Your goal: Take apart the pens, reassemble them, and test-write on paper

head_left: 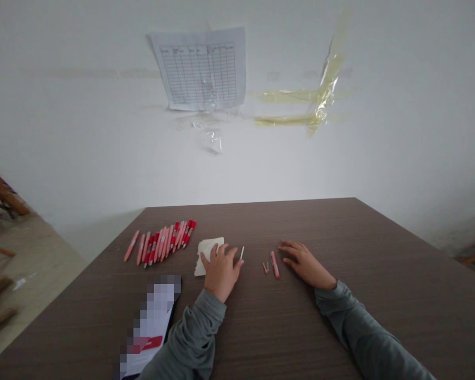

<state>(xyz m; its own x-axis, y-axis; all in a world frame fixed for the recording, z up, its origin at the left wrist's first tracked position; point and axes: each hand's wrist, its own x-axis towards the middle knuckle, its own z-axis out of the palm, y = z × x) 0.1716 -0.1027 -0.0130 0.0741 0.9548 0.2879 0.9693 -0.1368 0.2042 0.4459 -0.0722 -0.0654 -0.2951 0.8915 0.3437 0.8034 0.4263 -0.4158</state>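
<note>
My left hand (222, 272) lies over the right part of a cream piece of paper (202, 267), its fingers spread. A thin white stick, perhaps a pen refill (242, 253), lies by its thumb; whether they touch I cannot tell. On the right, my right hand (304, 262) rests on the table with fingers stretched out and nothing in them. Just left of its fingertips is a pink pen barrel (275, 265). Beside that barrel lie small pen parts (265, 267), one of them pink, too small to make out fully.
A row of several pink and red pens (164, 243) lies at the back left. A phone or tablet (154, 322), partly blurred, is near my left forearm. Behind the brown table (380, 274) stands a white wall with a taped printed sheet (200, 68).
</note>
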